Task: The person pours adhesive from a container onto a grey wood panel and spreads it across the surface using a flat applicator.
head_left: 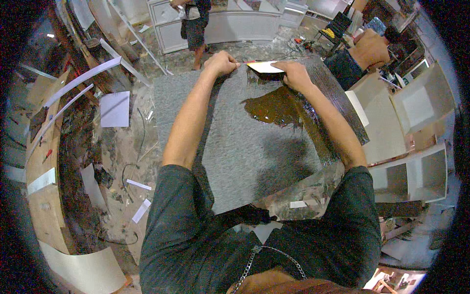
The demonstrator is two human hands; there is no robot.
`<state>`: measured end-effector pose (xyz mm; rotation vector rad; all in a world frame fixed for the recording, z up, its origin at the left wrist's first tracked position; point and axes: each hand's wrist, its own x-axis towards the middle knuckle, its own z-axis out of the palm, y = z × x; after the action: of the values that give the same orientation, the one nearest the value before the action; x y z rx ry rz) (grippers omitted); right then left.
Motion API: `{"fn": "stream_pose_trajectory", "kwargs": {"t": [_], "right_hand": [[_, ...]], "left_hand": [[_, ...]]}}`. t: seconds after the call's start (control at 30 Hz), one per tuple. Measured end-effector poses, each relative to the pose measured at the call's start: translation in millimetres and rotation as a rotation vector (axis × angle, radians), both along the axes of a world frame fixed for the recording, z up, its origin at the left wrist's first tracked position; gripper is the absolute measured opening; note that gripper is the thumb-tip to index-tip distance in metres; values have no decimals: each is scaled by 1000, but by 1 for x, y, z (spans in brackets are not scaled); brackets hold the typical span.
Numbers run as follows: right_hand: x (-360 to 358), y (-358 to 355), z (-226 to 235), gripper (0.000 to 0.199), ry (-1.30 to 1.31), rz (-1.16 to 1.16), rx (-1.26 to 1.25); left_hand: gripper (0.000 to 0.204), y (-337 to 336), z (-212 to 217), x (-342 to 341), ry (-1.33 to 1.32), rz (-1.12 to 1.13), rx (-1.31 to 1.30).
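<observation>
A grey speckled sheet lies before me, with a glossy puddle of brown glue on its right half. Brown glue also coats a dark band down its right side. My right hand grips a flat white spreader at the sheet's far edge, above the puddle. The spreader has a yellow-and-red edge at its left end. To its left, my left hand is closed at the same far edge, fingertips pinched toward the spreader. Whatever those fingertips hold is too small to make out.
A person in dark shorts stands beyond the sheet; another person sits low at the far right. White panels and boxes stand on the right. A wooden bench runs along the left. Scraps litter the floor.
</observation>
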<state>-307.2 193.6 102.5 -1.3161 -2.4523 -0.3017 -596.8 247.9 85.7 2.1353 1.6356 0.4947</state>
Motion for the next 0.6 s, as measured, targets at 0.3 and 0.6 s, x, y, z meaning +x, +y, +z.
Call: {"fn": "stream_pose_trajectory", "kwargs": {"t": [0.3,0.6], "right_hand": [[-2,-3,-2,51,-8,-37,-12],[-12,-8,-3,47,-10,25,39]], "left_hand": [[35,-3,4,1,-12,28,-13],[30,8,-3,-9,-28,-16,-74]]}}
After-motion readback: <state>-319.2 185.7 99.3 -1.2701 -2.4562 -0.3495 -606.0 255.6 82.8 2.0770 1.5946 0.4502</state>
